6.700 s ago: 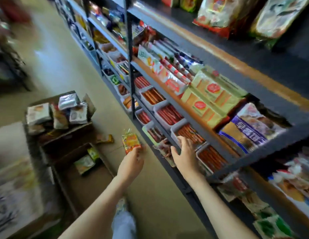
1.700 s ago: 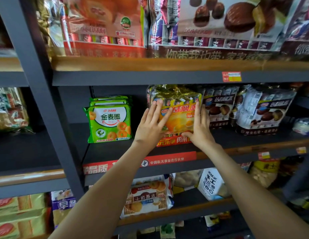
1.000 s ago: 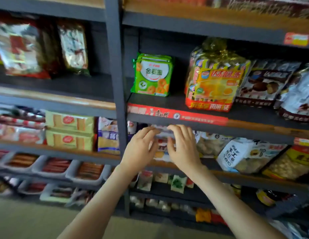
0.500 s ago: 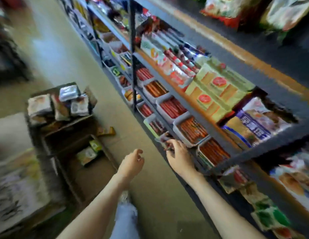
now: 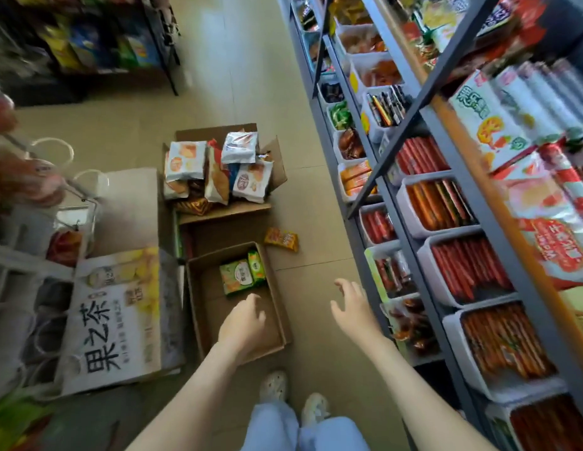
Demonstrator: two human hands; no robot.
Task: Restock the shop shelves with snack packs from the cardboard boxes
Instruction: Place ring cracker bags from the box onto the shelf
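I see the left hand over the near cardboard box, fingers loosely bent, holding nothing. The right hand hangs between this box and the shelves, fingers spread wide, also holding nothing. Two green snack packs lie at the far end of the box. One orange pack lies on the floor just beside the box.

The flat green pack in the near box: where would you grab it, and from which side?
From above: the flat green pack lies face up in the cardboard box, walls all round. Probably best to pinch it across its two long edges.
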